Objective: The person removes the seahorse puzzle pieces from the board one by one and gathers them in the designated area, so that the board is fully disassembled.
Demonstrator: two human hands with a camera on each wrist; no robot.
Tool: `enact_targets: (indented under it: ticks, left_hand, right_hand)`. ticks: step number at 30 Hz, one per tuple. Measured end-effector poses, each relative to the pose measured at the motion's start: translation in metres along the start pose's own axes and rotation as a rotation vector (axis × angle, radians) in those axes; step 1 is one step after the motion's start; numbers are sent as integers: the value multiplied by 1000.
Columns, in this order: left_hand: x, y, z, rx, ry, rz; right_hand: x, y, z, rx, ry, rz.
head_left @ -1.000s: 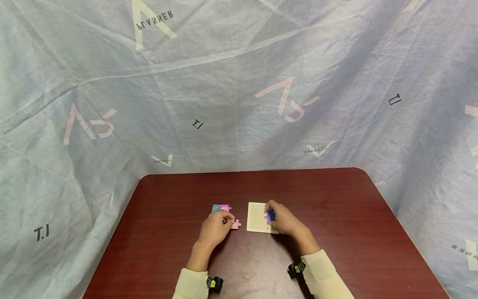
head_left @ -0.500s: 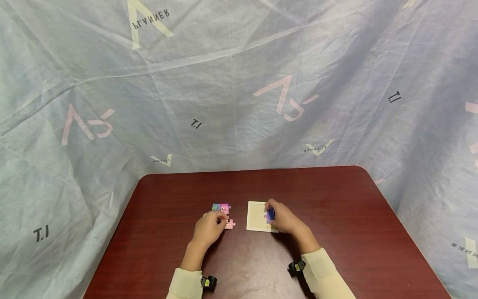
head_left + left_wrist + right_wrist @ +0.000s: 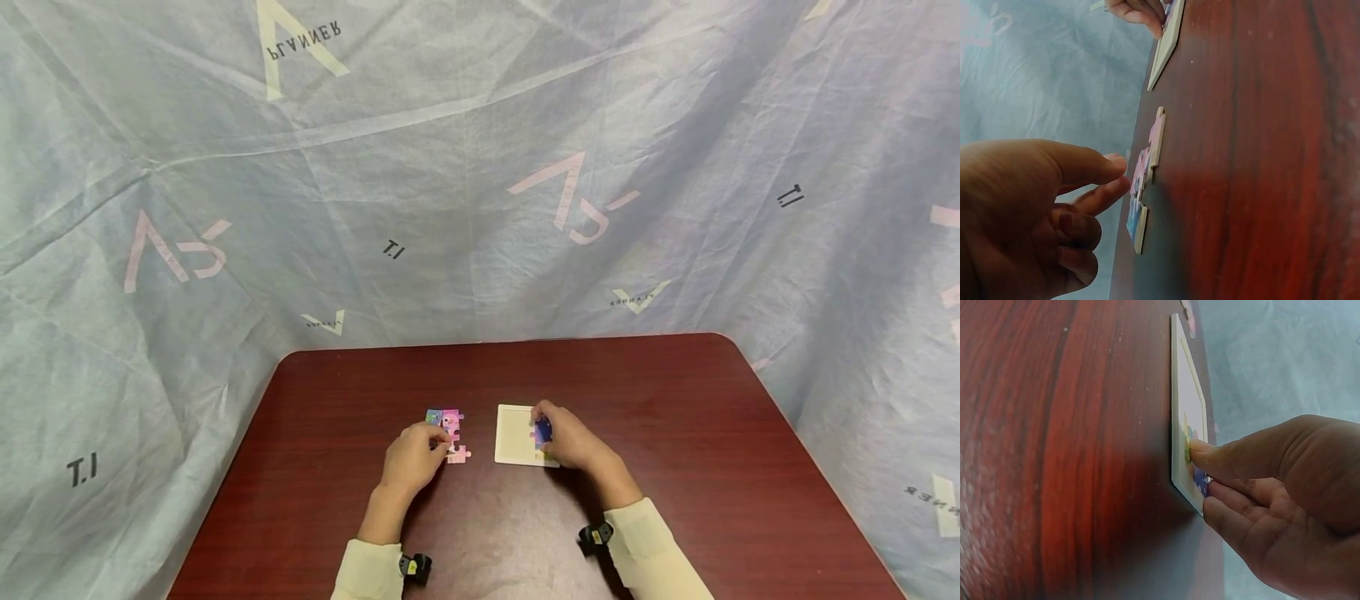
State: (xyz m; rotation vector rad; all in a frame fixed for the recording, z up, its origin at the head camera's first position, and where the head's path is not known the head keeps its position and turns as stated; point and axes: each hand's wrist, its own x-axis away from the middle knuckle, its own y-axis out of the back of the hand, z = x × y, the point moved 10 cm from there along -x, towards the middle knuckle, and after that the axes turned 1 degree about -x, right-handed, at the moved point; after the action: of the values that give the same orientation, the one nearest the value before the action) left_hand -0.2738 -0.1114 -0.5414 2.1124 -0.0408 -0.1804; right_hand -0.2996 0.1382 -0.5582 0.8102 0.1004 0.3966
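Over a small group of jigsaw puzzle pieces, left of the middle of the table, is my left hand. Its thumb and index fingertips are close together at the pieces' edge, with no piece visible between them. The group shows a blue piece, a pink piece and a lower pink piece. At the puzzle tray, my right hand grips a dark blue puzzle piece between thumb and fingers. A yellow-green piece shows beside the thumb; the hand hides part of the tray's right side.
The dark red wooden table has rounded far corners. A grey printed cloth hangs behind it and at both sides. Bare tabletop shows between the loose pieces and the tray.
My left hand has moved left, and the lower pink piece has shifted left with it, nearer the other loose pieces. The right hand and the tray have stayed put.
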Motion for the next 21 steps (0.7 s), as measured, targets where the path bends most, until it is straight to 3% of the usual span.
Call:
enact_targets:
  ticks: [10, 21]
  left_hand:
    - [4, -3, -8, -87, -37, -31]
    - [6, -7, -8, -99, -12, 3]
  right_hand:
    - [0, 0, 1, 9, 6, -7]
    - [1, 3, 5, 20, 22, -18]
